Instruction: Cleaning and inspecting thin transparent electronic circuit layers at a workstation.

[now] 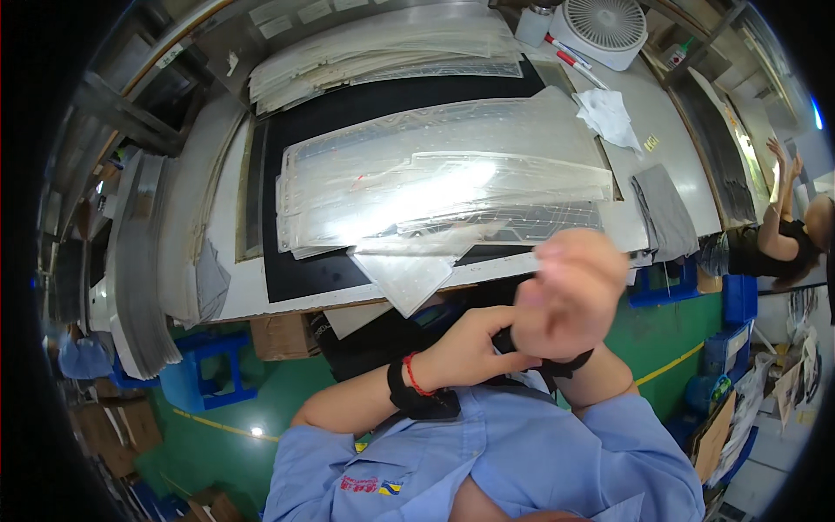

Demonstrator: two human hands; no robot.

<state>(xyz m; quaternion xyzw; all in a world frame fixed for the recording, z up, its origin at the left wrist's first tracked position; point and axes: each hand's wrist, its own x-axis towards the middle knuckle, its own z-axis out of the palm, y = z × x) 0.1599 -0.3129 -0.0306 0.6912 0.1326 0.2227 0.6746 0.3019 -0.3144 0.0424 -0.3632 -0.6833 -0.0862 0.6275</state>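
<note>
My left hand reaches across in front of my body, its thumb and fingers closed on the black wristband around my right wrist. My right hand is raised near the table's front edge, fingers curled in, somewhat blurred; nothing shows in it. A second black band and a red cord bracelet circle my left wrist. Beyond my hands, a pile of clear plastic sheets lies on a black mat. One white-looking sheet corner juts over the front edge.
Another stack of clear sheets lies at the back. At right are a white fan, markers, a white cloth and a grey cloth. Blue stools stand below. Another person is at far right.
</note>
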